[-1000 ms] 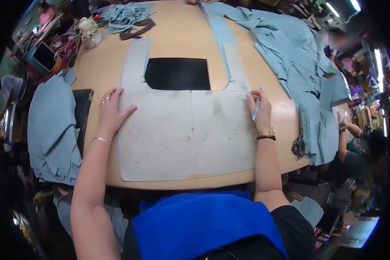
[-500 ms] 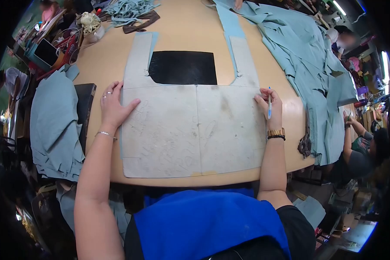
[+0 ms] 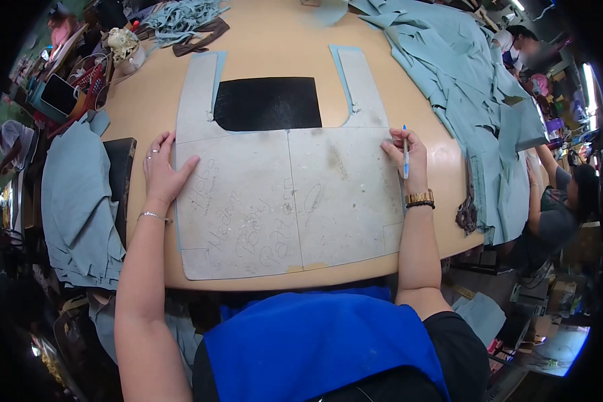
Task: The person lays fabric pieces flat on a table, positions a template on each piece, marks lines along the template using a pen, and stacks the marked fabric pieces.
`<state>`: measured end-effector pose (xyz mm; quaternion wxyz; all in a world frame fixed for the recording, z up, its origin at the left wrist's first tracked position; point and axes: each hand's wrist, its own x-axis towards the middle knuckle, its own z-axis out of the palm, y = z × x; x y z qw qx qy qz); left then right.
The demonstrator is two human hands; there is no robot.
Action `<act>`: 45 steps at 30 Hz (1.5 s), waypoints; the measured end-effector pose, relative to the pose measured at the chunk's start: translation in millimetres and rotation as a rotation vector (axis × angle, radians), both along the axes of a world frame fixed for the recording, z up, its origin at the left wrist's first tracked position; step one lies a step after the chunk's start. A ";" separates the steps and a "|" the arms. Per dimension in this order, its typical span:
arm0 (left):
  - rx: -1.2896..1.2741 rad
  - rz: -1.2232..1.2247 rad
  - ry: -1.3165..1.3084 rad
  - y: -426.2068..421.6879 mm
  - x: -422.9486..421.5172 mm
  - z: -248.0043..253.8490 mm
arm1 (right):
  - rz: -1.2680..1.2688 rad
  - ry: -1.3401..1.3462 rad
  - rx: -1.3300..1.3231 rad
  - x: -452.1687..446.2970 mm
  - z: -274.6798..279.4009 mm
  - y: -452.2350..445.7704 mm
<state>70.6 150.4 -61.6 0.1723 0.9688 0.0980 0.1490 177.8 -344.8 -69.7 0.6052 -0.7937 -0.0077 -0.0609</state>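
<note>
A grey-white pattern template [image 3: 248,194] with two upright straps and handwriting lies flat on the table. Blue-green material [image 3: 340,70] shows along its edges from underneath. My left hand [image 3: 166,171] rests on its left edge, thumb on the board and fingers apart. At the right edge, my right hand [image 3: 410,157] holds a pen [image 3: 405,157] upright, with its fingers touching the template. Between the straps lies a black sheet [image 3: 268,104], its lower part possibly covered by the template.
Blue-green sheets [image 3: 449,74] spread along the table's right side. More are stacked at left [image 3: 80,194] beside a dark board [image 3: 122,181]. Tangled scraps [image 3: 184,20] lie at the back left. A co-worker [image 3: 556,201] is at the far right.
The template and black sheet appear further left in view. The long blue-green strip at the right strap's top has come away; a blurred piece shows at the far edge.
</note>
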 end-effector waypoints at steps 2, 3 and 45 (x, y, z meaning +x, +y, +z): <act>0.005 0.000 -0.009 -0.3 -0.3 -0.4 | -0.008 0.026 0.006 -1.0 2.8 1.3; 0.007 0.000 -0.014 -0.6 -0.3 -0.1 | -0.009 0.026 -0.013 -1.7 5.0 2.1; 0.098 -0.065 0.008 -10.4 -4.3 8.8 | 0.639 -0.230 -0.097 35.7 19.1 303.3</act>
